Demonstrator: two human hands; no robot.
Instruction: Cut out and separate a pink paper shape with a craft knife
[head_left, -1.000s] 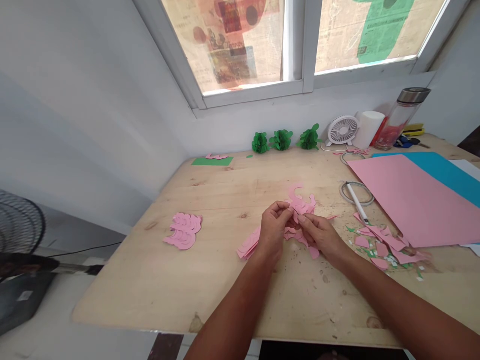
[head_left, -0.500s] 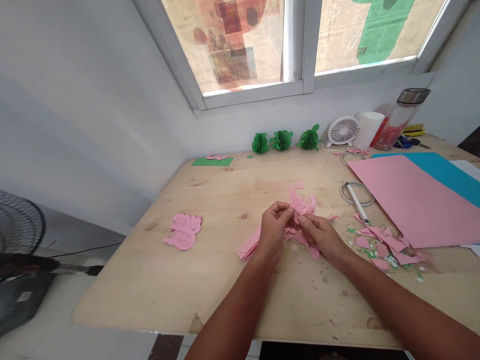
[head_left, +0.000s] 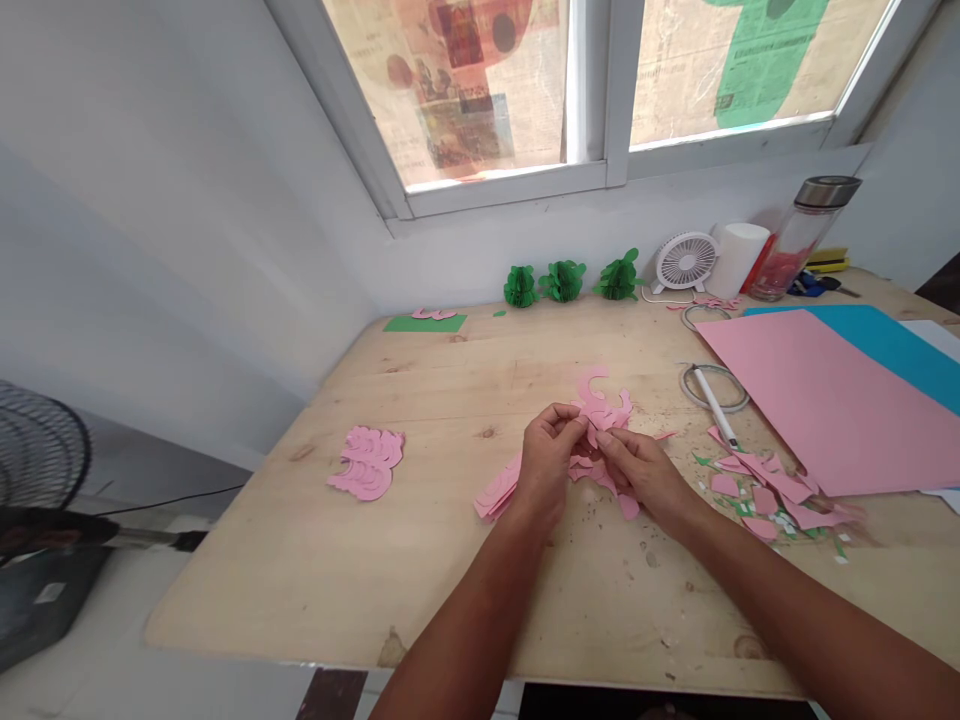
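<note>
Both hands meet over the middle of the table. My left hand (head_left: 551,450) is closed in a pinch on a small piece of pink paper (head_left: 591,432), mostly hidden by the fingers. My right hand (head_left: 639,468) pinches the same piece from the other side, fingertips almost touching the left ones. Beyond and beneath them lie curved pink paper offcuts (head_left: 596,378). A bundle of pink paper strips (head_left: 497,490) rests beside my left wrist. Farther left sits a stack of scalloped pink cutouts (head_left: 367,465).
To the right are a pen (head_left: 714,405) on a tape roll, pink and green scraps (head_left: 776,495) and a large pink sheet (head_left: 832,400) over a blue one. Along the wall stand green paper ornaments (head_left: 562,282), a small fan (head_left: 685,262) and a glass bottle (head_left: 802,240).
</note>
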